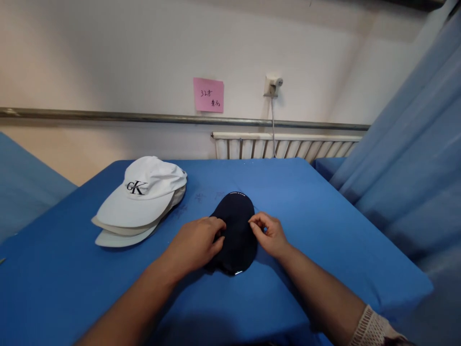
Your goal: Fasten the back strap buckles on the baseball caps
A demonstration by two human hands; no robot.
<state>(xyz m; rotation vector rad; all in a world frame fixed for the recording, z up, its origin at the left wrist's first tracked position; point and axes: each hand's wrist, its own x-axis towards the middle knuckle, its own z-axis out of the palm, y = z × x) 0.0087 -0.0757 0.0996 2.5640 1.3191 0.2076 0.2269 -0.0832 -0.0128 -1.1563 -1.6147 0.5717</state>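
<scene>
Pinching the right edge of a dark navy fabric cap (236, 221), flat on a blue cloth-covered table (298, 197), with the right hand (272, 235); resting the left hand (198, 240) opposite with fingers parted, gripping nothing visible, apparently to steady it.

Handled cap (236, 226): near-black navy, fine white marking at one edge
Top cap (135, 209): white, black lettering
Middle brim (124, 231): cream
Table cover (306, 206): plain blue
Curtain (414, 144): paler blue
Sticky note (209, 95): pink, dark handwriting
Sleeve (369, 327): cream, openwork pattern
Radiator (298, 137): white
</scene>
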